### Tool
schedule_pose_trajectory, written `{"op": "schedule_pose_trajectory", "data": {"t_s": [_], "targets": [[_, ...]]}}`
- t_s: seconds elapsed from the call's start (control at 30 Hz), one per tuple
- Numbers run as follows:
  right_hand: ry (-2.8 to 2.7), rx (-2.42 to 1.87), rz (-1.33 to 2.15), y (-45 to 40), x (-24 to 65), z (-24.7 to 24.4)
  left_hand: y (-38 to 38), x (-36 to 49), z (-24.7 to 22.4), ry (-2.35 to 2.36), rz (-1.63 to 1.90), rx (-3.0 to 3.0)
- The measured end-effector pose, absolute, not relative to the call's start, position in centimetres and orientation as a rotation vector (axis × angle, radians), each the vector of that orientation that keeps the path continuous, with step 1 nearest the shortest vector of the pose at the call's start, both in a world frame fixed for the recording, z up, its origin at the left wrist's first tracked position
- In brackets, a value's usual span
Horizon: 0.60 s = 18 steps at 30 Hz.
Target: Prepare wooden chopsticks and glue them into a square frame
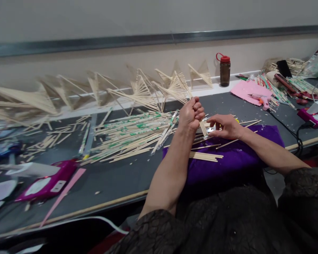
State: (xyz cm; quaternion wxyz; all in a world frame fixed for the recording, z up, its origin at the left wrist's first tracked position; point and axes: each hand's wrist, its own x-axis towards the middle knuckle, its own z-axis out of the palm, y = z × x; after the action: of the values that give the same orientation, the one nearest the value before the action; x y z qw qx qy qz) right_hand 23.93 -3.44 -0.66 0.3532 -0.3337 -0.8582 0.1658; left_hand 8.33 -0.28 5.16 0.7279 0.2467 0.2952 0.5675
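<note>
My left hand [192, 114] is closed in a fist around a small bundle of wooden chopsticks [202, 127], held at a slant over a purple cloth [228, 167]. The lower ends of the bundle come down near a small silver piece [211, 130]. Curled over that spot is my right hand [226, 126], thumb and fingertips close to the silver piece. Bits of yellow show beside and beneath this hand, but most of what it grips is hidden. Loose chopsticks [205, 156] lie on the cloth below the hands.
Left of the hands lies a heap of chopsticks in green-printed wrappers [137, 128]. Fan-like stick structures [172, 86] stand along the wall. A brown bottle [225, 70], a pink glue gun [263, 100] with a cord, and magenta boxes [49, 180] [312, 118] are on the grey table.
</note>
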Motion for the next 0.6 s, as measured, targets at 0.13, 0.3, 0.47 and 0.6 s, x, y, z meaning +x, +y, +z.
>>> {"op": "schedule_pose_trajectory", "data": {"t_s": [0.13,0.3,0.47,0.6], "targets": [[-2.370,-0.827,0.253,-3.8,23.1,-0.9,-0.3,8.4,5.0,0.647,1.241,0.533],[-2.415,-1.017,0.053,-3.8,22.4,-1.2,-0.3,8.7,4.7,0.654,1.212,0.542],[-2.440,-1.029,0.210,-3.8,22.9,-0.5,-0.5,9.0,4.7,0.656,1.194,0.588],[-2.402,-1.117,0.513,-3.0,25.7,1.7,-0.7,8.6,5.1,0.665,1.189,0.637]]}}
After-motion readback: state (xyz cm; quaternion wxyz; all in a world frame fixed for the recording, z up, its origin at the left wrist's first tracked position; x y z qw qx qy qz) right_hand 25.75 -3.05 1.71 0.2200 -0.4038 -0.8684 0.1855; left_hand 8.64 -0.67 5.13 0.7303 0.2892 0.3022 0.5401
